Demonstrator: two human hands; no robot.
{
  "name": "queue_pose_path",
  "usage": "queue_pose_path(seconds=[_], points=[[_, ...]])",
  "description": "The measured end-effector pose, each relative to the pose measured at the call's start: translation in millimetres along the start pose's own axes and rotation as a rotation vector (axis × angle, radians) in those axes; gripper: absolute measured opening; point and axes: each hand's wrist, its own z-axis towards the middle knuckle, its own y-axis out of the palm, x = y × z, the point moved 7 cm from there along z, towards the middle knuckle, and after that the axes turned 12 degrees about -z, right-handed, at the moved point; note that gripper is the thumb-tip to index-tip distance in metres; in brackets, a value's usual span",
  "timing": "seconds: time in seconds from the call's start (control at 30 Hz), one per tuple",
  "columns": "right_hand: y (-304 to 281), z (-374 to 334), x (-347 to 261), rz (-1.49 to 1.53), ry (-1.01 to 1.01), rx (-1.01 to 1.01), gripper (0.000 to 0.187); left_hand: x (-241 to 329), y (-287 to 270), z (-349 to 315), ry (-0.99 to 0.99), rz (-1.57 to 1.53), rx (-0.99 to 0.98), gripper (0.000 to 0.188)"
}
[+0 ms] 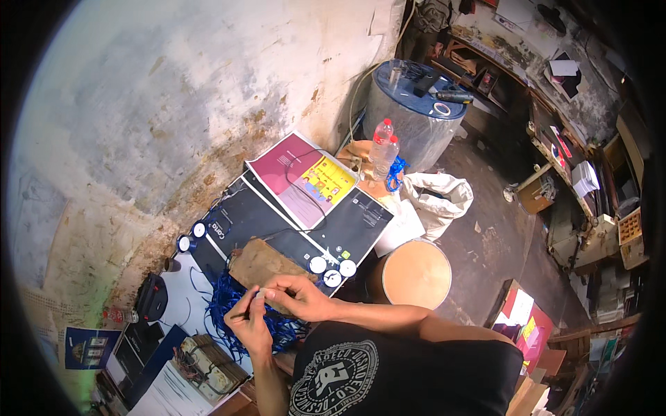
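My left hand (250, 322) and my right hand (302, 297) meet fingertip to fingertip over a heap of shiny blue ribbon strips (225, 305). Both are closed in a pinch. A small pale bit shows between the fingertips, too small to name. Something thin and dark pokes out beside my left fingers; its kind is unclear. Just beyond the hands lies a worn brown wooden block (267, 263). Several blue spools with white round faces (333, 279) stand to the right of the block, and more spools (184, 243) sit at the table's far left.
A black printed board (361, 218) covers the table, with a pink and yellow poster (305, 180) and a dark cable on it. Plastic bottles (381, 145), a blue-topped drum (416, 104), a white sack (440, 201) and a round tan-topped drum (416, 274) stand beyond and to the right.
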Motion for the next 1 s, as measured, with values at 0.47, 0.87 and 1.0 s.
queue_pose_path(seconds=[0.47, 0.87, 1.0], points=[[19.9, -1.1, -2.2, -0.065, -0.077, -0.11, 0.017, 4.1, -14.3, -9.5, -0.034, -0.153, -0.001, 0.013], [21.0, -6.4, -16.5, -0.579, -0.341, 0.021, 0.016, -2.6, -28.3, -24.4, -0.223, -0.356, 0.33, 0.012], [17.0, -0.9, -7.8, -0.435, -0.264, 0.0, 0.012, 7.7, -21.7, -24.2, -0.138, -0.441, 0.322, 0.021]])
